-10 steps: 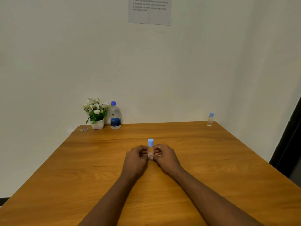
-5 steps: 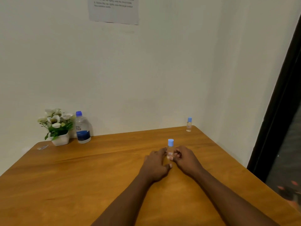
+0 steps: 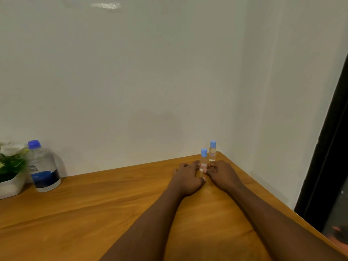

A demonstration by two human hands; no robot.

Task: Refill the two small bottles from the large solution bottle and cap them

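Observation:
A small clear bottle point(image 3: 203, 159) with a light blue cap stands upright near the table's far right corner. My left hand point(image 3: 186, 177) and my right hand point(image 3: 222, 173) flank it, fingertips touching its lower part from both sides. The second small bottle point(image 3: 212, 151), also capped in light blue, stands just behind it at the corner. At the far left against the wall stands the large solution bottle point(image 3: 42, 166), with a blue cap and a dark blue label.
A white pot of white flowers point(image 3: 10, 166) sits left of the large bottle. The wooden table point(image 3: 94, 204) ends at the right edge beside a dark door frame point(image 3: 331, 147). White walls meet behind the corner.
Both hands slid the small bottle across the table toward the far right corner, up to the second small bottle. The camera turned right and lower.

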